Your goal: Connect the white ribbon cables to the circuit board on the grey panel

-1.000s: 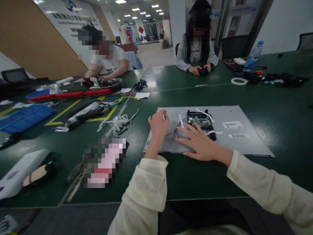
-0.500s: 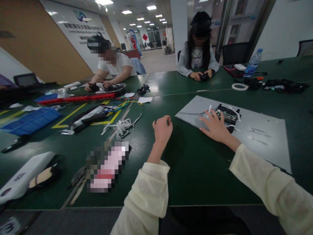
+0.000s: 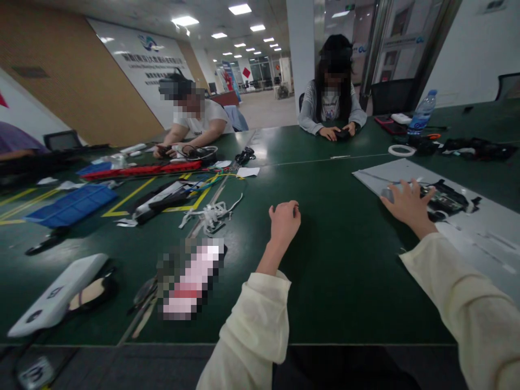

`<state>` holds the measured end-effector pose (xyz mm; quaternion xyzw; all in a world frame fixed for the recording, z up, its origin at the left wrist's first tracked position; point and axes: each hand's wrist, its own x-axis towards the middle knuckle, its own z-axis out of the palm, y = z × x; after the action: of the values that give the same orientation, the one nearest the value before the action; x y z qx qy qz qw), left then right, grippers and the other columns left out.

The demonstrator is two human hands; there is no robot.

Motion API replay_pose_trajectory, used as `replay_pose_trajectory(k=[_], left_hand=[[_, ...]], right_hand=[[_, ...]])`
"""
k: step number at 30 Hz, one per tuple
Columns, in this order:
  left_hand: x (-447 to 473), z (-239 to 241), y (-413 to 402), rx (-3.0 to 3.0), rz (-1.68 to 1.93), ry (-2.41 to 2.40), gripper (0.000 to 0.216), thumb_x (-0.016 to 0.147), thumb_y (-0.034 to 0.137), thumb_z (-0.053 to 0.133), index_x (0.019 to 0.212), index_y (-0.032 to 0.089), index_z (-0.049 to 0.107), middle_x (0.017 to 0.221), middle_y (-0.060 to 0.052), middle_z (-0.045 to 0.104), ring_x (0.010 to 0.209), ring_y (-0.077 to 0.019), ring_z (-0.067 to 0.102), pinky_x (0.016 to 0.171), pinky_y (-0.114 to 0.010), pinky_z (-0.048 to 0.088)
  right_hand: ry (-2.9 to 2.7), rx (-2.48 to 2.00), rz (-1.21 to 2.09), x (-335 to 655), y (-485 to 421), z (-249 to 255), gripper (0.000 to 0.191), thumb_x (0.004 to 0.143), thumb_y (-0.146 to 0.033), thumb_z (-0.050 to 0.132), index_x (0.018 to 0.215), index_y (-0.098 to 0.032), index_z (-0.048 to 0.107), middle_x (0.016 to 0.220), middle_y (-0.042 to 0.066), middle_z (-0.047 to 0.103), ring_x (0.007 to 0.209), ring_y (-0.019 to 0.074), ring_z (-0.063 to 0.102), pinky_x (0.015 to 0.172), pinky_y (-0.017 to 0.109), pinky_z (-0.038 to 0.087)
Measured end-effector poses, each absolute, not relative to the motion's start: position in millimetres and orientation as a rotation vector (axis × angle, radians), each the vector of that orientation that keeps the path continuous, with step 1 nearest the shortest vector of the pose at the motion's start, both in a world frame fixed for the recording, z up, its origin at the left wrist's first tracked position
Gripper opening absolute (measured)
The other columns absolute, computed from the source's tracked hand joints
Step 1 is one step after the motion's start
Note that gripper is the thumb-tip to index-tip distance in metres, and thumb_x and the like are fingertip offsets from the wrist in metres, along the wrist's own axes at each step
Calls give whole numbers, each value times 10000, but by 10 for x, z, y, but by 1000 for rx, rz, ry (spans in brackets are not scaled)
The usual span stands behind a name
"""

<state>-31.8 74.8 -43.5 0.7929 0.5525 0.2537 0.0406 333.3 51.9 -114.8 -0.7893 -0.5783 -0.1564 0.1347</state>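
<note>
My right hand (image 3: 410, 205) is open, its fingers spread over the left part of a flat light-grey panel (image 3: 483, 238). Beside its fingertips lies a black frame with a green circuit board (image 3: 447, 199), with white strips around it. Part of the panel is hidden by the hand and sleeve, and its right end runs out of view. My left hand (image 3: 284, 222) is loosely curled above the bare tabletop, away from the panel. I see nothing in its fingers.
Left of my left hand lie white tangled strips (image 3: 213, 216), a phone (image 3: 193, 281), a white device (image 3: 60, 295) and a blue tray (image 3: 73, 206). Across the green table sit two people. A water bottle (image 3: 422, 112) and tape roll (image 3: 401, 150) stand at the back right.
The panel with its circuit board has slid to the right along with my right hand. My left hand stays curled in about the same place; the whole view has shifted slightly.
</note>
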Motion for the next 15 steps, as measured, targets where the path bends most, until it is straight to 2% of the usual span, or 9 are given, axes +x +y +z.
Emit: replay_pose_trajectory(k=[5, 11, 15], left_hand=[[-308, -437, 716, 2465, 723, 1664, 246, 907, 182, 405, 1020, 220, 620, 1032, -50, 685, 1073, -210, 585, 1092, -552, 245], [-333, -457, 728, 2482, 664, 1638, 247, 912, 190, 400, 1027, 222, 616, 1032, -48, 683, 1077, -209, 578, 1093, -565, 233], [-350, -450, 731, 2473, 632, 1619, 247, 915, 189, 401, 1028, 224, 617, 1038, -47, 682, 1091, -212, 573, 1095, -575, 229]], right_hand=[[-1538, -2285, -534, 3590, 511, -1176, 581, 903, -538, 297, 1286, -157, 510, 1383, 207, 402, 1337, 400, 160, 984, 699, 96], [-1665, -2277, -499, 3527, 435, -1134, 550, 888, -519, 342, 1315, -208, 492, 1425, 173, 358, 1346, 391, 136, 987, 701, 32], [-1413, -2469, -370, 3620, 384, -1136, 611, 841, -568, 403, 1273, -157, 542, 1425, 246, 313, 1334, 452, 89, 951, 712, 16]])
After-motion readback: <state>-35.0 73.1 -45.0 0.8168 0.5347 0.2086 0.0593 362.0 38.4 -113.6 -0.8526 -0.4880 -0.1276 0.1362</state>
